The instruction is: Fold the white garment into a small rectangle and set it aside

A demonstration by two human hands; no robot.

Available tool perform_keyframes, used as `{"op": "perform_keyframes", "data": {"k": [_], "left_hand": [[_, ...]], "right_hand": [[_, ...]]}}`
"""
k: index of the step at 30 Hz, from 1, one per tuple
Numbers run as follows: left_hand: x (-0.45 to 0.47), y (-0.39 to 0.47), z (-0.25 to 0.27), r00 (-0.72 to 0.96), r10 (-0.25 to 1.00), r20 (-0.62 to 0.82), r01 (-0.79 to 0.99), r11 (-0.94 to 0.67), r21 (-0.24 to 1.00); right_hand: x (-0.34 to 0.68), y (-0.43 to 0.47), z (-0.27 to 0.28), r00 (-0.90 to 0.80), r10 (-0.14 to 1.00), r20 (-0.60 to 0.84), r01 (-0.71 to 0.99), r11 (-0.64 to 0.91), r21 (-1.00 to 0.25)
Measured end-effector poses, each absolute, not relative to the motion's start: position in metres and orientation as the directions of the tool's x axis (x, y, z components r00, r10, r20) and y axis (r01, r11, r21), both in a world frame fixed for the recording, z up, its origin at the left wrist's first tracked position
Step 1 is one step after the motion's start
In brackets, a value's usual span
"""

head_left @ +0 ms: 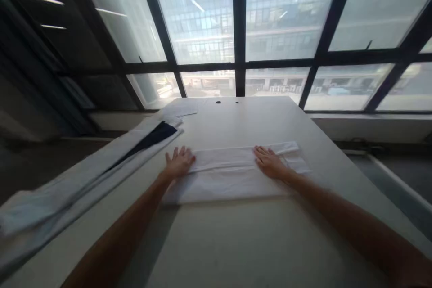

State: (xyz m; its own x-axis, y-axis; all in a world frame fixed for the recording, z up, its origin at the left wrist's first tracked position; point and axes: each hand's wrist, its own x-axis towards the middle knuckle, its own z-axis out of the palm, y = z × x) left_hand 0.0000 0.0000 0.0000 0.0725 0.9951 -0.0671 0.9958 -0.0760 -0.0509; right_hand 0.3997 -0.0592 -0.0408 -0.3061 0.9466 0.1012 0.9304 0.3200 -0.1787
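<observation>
A white cloth (226, 184), folded into a wide flat band, lies across the table in front of me. Its upper layer ends in a fold line that runs along the middle. My left hand (180, 162) rests at the cloth's left end with its fingers spread. On the right part of the cloth, my right hand (270, 162) lies flat, palm down, fingers stretched toward the upper left. Neither hand grips anything that I can see. Past my right hand, the cloth's right end looks slightly wrinkled.
Along the white table's (249, 121) left edge lies a long pile of white cloth (77, 184) with a dark navy piece (157, 137) among it. A thin white sheet (180, 110) is at the far left corner. Small dark spots mark the far edge, before tall windows (205, 13).
</observation>
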Motion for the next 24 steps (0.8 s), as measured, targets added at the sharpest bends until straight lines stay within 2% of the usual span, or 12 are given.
{"op": "perform_keyframes", "data": {"k": [3, 7, 11, 15, 19, 22, 24], "left_hand": [[0.037, 0.004, 0.022, 0.171, 0.985, 0.007, 0.985, -0.171, -0.021], [0.122, -0.005, 0.036, 0.445, 0.893, 0.074, 0.883, -0.451, 0.132], [0.209, -0.028, 0.016, 0.679, 0.732, 0.052, 0.701, -0.669, 0.246], [0.241, -0.046, -0.020, 0.734, 0.672, 0.096, 0.627, -0.726, 0.284], [0.235, -0.049, -0.032, 0.767, 0.630, 0.123, 0.590, -0.767, 0.253], [0.232, -0.047, -0.031, 0.769, 0.628, 0.121, 0.585, -0.768, 0.261], [0.233, -0.045, -0.032, 0.766, 0.630, 0.129, 0.586, -0.766, 0.265]], "right_hand": [[0.401, -0.058, -0.042, -0.307, 0.946, 0.107, 0.931, 0.321, -0.175], [0.401, -0.056, -0.044, -0.295, 0.949, 0.113, 0.930, 0.312, -0.197], [0.404, -0.052, -0.048, -0.241, 0.959, 0.146, 0.942, 0.268, -0.203], [0.418, -0.045, -0.052, -0.209, 0.969, 0.132, 0.966, 0.226, -0.127], [0.448, -0.038, -0.048, 0.023, 0.999, 0.041, 0.993, -0.018, -0.115], [0.474, -0.030, -0.042, 0.189, 0.981, -0.050, 0.957, -0.195, -0.214], [0.490, -0.025, -0.037, 0.250, 0.966, -0.069, 0.919, -0.259, -0.297]]}}
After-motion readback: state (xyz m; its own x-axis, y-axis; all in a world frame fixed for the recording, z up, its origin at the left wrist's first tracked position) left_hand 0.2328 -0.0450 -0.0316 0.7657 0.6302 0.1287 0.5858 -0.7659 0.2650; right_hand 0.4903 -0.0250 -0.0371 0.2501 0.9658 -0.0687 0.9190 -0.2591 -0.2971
